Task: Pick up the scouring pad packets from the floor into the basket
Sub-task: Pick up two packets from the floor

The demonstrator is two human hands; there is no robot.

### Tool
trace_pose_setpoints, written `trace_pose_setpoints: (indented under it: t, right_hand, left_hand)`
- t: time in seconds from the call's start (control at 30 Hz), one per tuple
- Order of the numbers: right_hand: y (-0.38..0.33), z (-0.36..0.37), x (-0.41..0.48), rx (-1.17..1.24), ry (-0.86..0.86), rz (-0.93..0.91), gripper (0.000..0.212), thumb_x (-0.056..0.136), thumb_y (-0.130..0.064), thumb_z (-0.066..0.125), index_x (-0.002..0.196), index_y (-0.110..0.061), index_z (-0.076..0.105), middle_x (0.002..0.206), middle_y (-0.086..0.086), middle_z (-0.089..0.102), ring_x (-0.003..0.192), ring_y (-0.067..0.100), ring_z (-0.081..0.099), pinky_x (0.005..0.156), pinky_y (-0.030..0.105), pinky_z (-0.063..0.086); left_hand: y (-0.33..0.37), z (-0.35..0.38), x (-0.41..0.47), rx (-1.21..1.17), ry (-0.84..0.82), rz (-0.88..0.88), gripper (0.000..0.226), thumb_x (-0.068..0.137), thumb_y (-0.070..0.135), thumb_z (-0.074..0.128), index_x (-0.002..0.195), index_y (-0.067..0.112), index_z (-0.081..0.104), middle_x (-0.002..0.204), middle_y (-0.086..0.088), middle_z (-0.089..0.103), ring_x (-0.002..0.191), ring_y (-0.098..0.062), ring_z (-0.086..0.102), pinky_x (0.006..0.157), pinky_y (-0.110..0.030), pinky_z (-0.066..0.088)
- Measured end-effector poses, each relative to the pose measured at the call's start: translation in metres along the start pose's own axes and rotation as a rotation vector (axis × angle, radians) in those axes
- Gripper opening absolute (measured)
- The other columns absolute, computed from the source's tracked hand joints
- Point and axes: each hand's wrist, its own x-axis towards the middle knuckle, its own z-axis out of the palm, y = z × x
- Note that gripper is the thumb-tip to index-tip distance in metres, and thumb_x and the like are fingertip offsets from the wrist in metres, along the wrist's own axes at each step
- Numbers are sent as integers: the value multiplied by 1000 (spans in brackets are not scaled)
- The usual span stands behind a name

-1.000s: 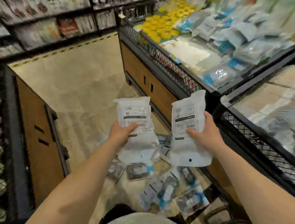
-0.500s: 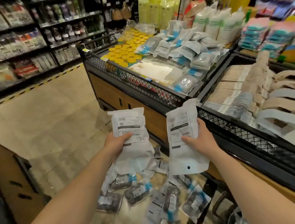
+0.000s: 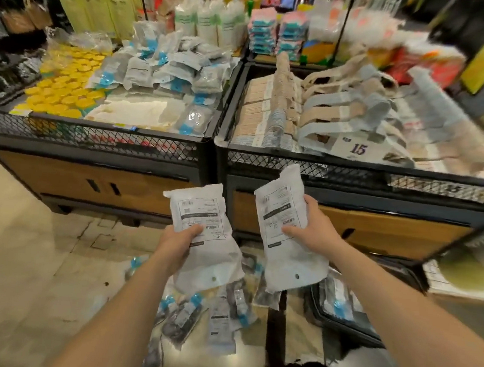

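Hands (image 3: pixel 176 244) (image 3: pixel 315 235) around two white packets (image 3: pixel 203 212) (image 3: pixel 279 215)

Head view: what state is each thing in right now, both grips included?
Left packet: lifted, upright, label facing camera.
Right packet: lifted, upright, label facing camera.
Left grip: holds left packet, thumb on front.
Right grip: holds right packet, thumb on front.
Floor packets: scattered, lying flat, not yet picked up.
Floor basket: on the floor, a few packets inside.
Mesh bin: heaped with goods.
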Motion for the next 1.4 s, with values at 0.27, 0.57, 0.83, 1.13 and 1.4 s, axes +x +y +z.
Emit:
trace_pose_setpoints:
  t: [0.27, 0.57, 0.83, 1.13, 1.4]
  right_hand:
    - [87, -72, -50, 42, 167, 170, 93, 81, -26, 78, 151, -24, 17, 137, 2, 55, 111, 20, 58, 89, 38, 53]
    - [206, -168, -100, 47, 264, 304, 89, 84, -26, 75, 151, -17, 17, 136, 5, 55, 112, 24, 57, 80, 30, 45]
    - [316, -253, -137, 53, 277, 445, 89, 86, -24, 74, 152, -17, 16, 142, 9, 50, 124, 30, 53, 92, 36, 46]
    - [413, -287, -121, 37, 181, 542, 88, 87, -29, 72, 152, -19, 13, 142, 10, 52, 120, 30, 57, 84, 34, 47]
    - [518, -233, -62, 129, 121, 656, 89, 88, -32, 70, 153, -25, 10, 135, 7, 57, 105, 29, 61, 78, 36, 50]
  left_hand:
    - [-18, 105, -26, 194, -139, 15, 35, 80, 16, 78, 111, 9, 64, 106, -10, 72, 93, -30, 71, 79, -42, 59]
    - [-79, 232, 12, 400, -181, 15, 82, 37, 51, 88, 109, 17, 67, 101, -5, 76, 88, -29, 73, 84, -49, 58]
    - [-113, 364, -62, 526, -188, -27, 30, 78, 23, 81, 105, 14, 70, 108, -10, 74, 97, -33, 70, 94, -51, 53]
    - [-176, 452, -81, 678, -225, -64, 19, 85, 20, 73, 104, 18, 70, 101, -6, 75, 87, -25, 71, 86, -43, 58]
    - [-262, 503, 7, 817, -115, -206, 45, 83, 27, 77, 120, 7, 61, 107, -6, 65, 92, -27, 62, 82, -35, 50]
